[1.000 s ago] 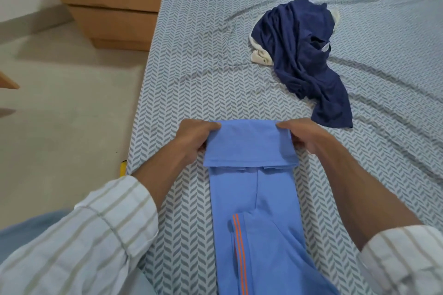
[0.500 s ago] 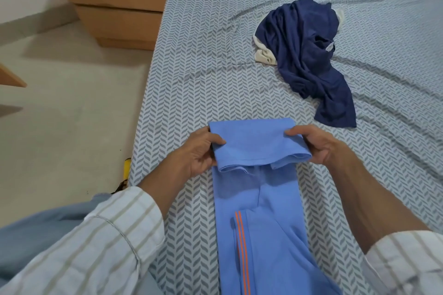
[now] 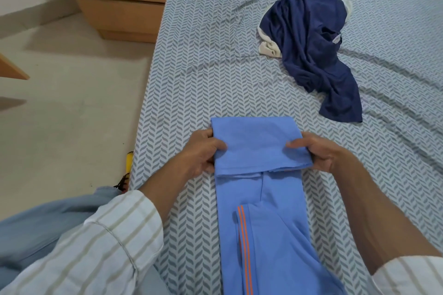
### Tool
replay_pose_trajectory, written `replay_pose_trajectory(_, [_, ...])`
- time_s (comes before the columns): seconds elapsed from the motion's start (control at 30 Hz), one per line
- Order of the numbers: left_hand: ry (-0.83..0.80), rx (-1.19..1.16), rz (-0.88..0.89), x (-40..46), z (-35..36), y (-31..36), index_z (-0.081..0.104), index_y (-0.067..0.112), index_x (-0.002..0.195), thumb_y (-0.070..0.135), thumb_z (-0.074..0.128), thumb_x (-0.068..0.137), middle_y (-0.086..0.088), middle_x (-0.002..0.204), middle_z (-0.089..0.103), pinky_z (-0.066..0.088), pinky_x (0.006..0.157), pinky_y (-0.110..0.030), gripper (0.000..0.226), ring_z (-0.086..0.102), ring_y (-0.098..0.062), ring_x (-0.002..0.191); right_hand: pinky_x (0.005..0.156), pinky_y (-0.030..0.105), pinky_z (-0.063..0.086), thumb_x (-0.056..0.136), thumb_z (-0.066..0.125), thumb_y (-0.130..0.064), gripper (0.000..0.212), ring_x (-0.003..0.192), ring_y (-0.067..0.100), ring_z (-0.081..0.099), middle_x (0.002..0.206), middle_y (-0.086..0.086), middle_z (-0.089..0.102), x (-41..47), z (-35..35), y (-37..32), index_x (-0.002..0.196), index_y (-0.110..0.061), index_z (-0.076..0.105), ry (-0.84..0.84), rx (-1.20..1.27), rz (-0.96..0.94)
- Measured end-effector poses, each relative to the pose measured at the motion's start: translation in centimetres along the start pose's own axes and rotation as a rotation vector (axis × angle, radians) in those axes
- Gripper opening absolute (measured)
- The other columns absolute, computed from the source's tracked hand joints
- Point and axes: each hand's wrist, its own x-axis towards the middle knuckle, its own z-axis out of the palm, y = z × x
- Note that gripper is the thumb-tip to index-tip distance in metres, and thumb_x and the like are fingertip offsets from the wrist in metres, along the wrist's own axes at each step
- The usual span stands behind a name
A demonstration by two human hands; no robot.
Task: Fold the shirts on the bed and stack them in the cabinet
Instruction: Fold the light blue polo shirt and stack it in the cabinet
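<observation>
Fold progress: folded end of light blue shirt point(image 3: 259, 148), lifted half a second back, now lies flat over the narrow strip on the bed point(image 3: 191, 67). Left hand point(image 3: 203, 153) and right hand point(image 3: 321, 153) both pinch its side edges. Probably another fold left. Navy shirt point(image 3: 311, 48) sits crumpled, well apart. No readable labels or writing.

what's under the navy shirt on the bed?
A white garment pokes out beneath the navy shirt, left side and top right. How far it extends under is covered; bed sheet elsewhere.
</observation>
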Motion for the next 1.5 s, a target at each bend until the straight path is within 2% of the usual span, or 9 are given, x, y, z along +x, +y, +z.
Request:
replay_pose_trajectory(0.1, [0.169,0.120,0.055,0.3,-0.6,1.0,0.072,0.003,0.092,0.023,0.075,0.087,-0.013,0.081,0.076,0.063,0.064,-0.045,0.021,0.075,-0.027,0.071,0.057,0.033,0.054,0.086,0.076,-0.039,0.040,0.081,0.026,0.068,0.094,0.006,0.070,-0.2,-0.2,-2.0,0.102,-0.004,0.065,0.261,-0.249,-0.021])
replay_pose_trajectory(0.2, [0.323,0.146,0.114,1.6,-0.7,1.8,0.073,0.000,0.080,0.030,0.078,0.083,-0.012,0.074,0.075,0.063,0.057,-0.038,0.031,0.074,-0.026,0.065,0.052,0.033,0.046,0.088,0.076,-0.031,0.035,0.064,0.024,0.054,0.080,0.013,0.058,1.5,-0.7,-3.6,0.101,-0.002,0.061,0.458,-0.343,-0.234])
replay_pose_trajectory(0.3, [0.391,0.128,0.097,3.3,-0.7,2.5,0.072,-0.004,0.078,0.026,0.079,0.077,-0.016,0.068,0.073,0.061,0.056,-0.040,0.031,0.072,-0.029,0.059,0.064,0.036,0.050,0.092,0.068,-0.007,0.028,0.072,0.023,0.057,0.091,0.012,0.062,2.9,-0.8,-4.7,0.119,-0.011,0.062,0.371,-0.378,-0.233])
replay_pose_trajectory(0.6, [0.420,0.270,0.249,5.7,-0.9,3.1,0.068,0.009,0.071,0.013,0.085,0.067,-0.013,0.079,0.072,0.062,0.068,-0.045,0.019,0.072,-0.028,0.075,0.042,0.021,0.034,0.095,0.066,-0.015,0.020,0.046,0.009,0.041,0.064,0.002,0.051,5.6,-1.7,-5.2,0.077,-0.015,0.060,0.331,-0.493,-0.269])
replay_pose_trajectory(0.7, [0.349,0.415,0.278,5.8,-1.0,3.2,0.064,0.013,0.092,0.023,0.089,0.068,-0.003,0.089,0.067,0.059,0.069,-0.036,0.036,0.065,-0.020,0.080,0.049,0.026,0.041,0.090,0.073,-0.017,0.009,0.061,0.016,0.051,0.072,0.003,0.061,5.7,-2.0,-4.9,0.086,-0.013,0.067,0.283,-0.457,-0.261])
replay_pose_trajectory(0.9, [0.219,0.454,0.252,4.9,-0.4,4.6,0.055,0.011,0.064,0.003,0.081,0.071,-0.007,0.069,0.057,0.046,0.060,-0.033,0.029,0.054,-0.020,0.065,0.063,0.037,0.046,0.084,0.075,-0.005,0.011,0.078,0.028,0.059,0.085,0.016,0.062,4.0,-1.2,-4.6,0.082,-0.004,0.064,0.271,-0.486,-0.295])
replay_pose_trajectory(1.1, [0.187,0.514,0.549,-0.9,-0.7,4.8,0.060,0.017,0.090,0.011,0.080,0.074,-0.006,0.076,0.062,0.048,0.062,-0.033,0.026,0.059,-0.020,0.071,0.070,0.043,0.052,0.086,0.074,-0.004,0.020,0.083,0.027,0.063,0.085,0.017,0.064,-2.6,-0.6,-4.4,0.078,-0.017,0.061,0.281,-0.521,-0.561])
replay_pose_trajectory(1.27, [0.185,0.848,0.902,-9.8,-0.8,3.0,0.078,0.016,0.085,0.030,0.072,0.062,0.003,0.076,0.071,0.036,0.064,-0.013,0.027,0.058,-0.004,0.072,0.070,0.020,0.051,0.078,0.080,-0.002,0.028,0.073,-0.002,0.061,0.072,-0.023,0.067,-12.1,0.1,-0.6,0.076,-0.025,0.064,0.451,-0.751,-0.806])
replay_pose_trajectory(1.5, [0.092,1.041,1.284,-17.2,0.7,-9.1,0.066,0.015,0.069,0.007,0.070,0.057,0.002,0.066,0.061,0.035,0.071,-0.031,0.015,0.048,-0.021,0.073,0.085,0.030,0.049,0.070,0.078,0.002,0.028,0.088,0.014,0.065,0.091,-0.006,0.071,-20.6,0.7,13.1,0.081,-0.020,0.065,0.474,-0.906,-1.092])
